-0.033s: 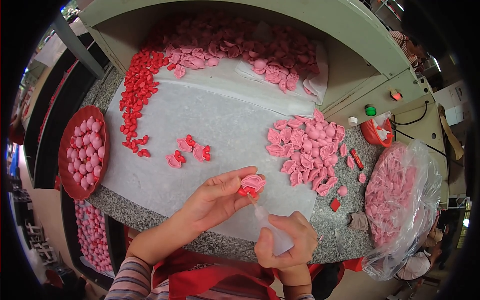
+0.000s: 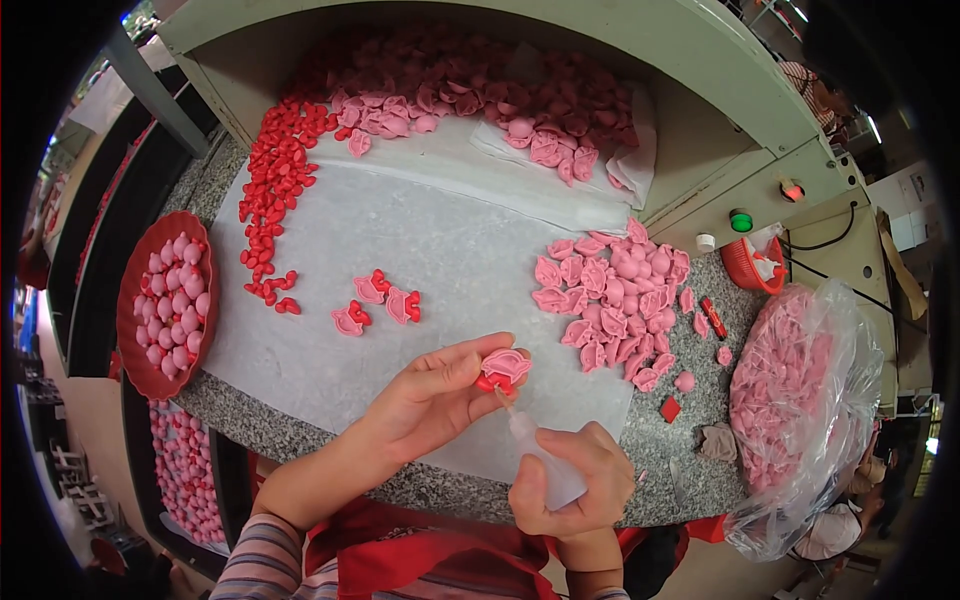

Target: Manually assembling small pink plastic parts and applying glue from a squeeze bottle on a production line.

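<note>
My left hand (image 2: 425,402) pinches a hollow pink plastic piece (image 2: 507,364) between thumb and fingers, with a small red bow-shaped piece (image 2: 492,384) at its lower edge. Wrapped in my right hand (image 2: 585,480) is a translucent squeeze bottle (image 2: 552,468), tilted up so its thin nozzle meets or nearly meets the red piece. Both hands are above the near part of a white paper sheet (image 2: 460,245). Beyond my left hand lie three pink pieces (image 2: 402,308) with red bows against them. A pile of loose pink pieces (image 2: 610,295) spreads to the right.
Red bows (image 2: 270,190) form a long heap at left. More pink pieces (image 2: 450,85) fill the pale green hood (image 2: 690,60) behind. A red bowl (image 2: 128,330) of pink-and-red pieces stands far left. At right are a small red basket (image 2: 740,268) and a clear bag (image 2: 850,400) of pink pieces.
</note>
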A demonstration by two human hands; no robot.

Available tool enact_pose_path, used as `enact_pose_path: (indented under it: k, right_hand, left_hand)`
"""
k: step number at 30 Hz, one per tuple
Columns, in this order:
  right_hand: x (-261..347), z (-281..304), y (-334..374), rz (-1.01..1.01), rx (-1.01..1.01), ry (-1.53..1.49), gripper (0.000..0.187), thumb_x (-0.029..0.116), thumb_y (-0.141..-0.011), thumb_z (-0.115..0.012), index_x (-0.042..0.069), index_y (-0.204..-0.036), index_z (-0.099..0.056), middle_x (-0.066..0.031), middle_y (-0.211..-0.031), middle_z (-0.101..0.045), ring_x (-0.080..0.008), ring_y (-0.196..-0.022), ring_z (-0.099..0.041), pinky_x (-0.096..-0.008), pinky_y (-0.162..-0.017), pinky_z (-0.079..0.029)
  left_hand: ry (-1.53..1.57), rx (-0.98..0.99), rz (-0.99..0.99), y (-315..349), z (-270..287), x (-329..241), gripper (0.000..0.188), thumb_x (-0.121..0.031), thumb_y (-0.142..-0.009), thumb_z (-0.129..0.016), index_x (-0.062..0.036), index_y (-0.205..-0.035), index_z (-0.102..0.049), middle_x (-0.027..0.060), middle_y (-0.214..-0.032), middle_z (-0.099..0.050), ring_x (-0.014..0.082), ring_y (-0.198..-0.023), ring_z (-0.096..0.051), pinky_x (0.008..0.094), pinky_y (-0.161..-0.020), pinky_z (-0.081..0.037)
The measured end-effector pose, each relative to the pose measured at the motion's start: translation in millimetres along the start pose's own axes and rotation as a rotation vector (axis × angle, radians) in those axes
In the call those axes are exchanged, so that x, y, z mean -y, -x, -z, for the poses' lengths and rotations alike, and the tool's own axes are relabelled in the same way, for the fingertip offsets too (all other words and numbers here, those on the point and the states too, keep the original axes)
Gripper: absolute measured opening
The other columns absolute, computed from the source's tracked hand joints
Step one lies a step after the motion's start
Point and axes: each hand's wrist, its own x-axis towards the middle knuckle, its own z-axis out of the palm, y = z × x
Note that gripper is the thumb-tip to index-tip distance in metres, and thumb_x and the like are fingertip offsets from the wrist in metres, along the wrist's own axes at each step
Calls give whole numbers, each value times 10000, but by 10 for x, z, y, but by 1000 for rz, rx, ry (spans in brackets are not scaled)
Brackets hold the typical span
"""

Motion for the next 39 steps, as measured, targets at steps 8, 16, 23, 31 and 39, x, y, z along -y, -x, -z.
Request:
enact_pose_path:
  k: [8, 16, 23, 31, 39]
  right_hand:
    - [19, -34, -4, -3, 8, -14, 258, 37, -601, -621, 13, -849, -553, -33, -583, -538, -144, -400, -422, -239, -381, -322]
    - [-7, 130, 20, -98, 23, -8, 267, 65, -653, -589, -46, -892, -550, -117, -707, -602, -184, -509, -539, -262, -434, -420]
    - [-746, 494, 17, -792, -459, -379, 258, 43, -770, -608, -37, -1009, -557, -61, -924, -597, -105, -802, -574, -230, -646, -460]
    - [-1880, 1297, 495, -781, -399, 212, 269, 32, -718, -644, -19, -978, -597, -46, -801, -626, -91, -665, -552, -236, -636, -439]
    - [-1375, 1542, 1100, -683, -181, 1071, 245, 184, -721, -666, 59, -929, -632, -120, -955, -563, -298, -902, -524, -392, -752, -424]
  left_hand:
    - [3, -14, -4, 33, 13, -25, 449, -150, -806, -602, -15, -1206, -451, 145, -1187, -497, 245, -1071, -510, 348, -934, -415]
    - [-18, 12, 23, -23, -34, -11, 461, -162, -828, -573, -11, -1233, -413, 133, -1176, -502, 222, -1073, -502, 342, -933, -410]
    - [22, -72, -103, -1, 33, -65, 495, -155, -854, -536, -21, -1283, -327, 136, -1157, -493, 244, -1054, -502, 359, -949, -406]
    - [39, -61, -69, -43, -123, 126, 470, -179, -879, -506, -11, -1277, -319, 131, -1109, -508, 249, -1040, -508, 353, -939, -415]
    - [153, -74, -104, -6, -220, 280, 421, -113, -879, -499, 9, -1254, -351, 105, -1027, -542, 225, -1016, -536, 345, -934, -427]
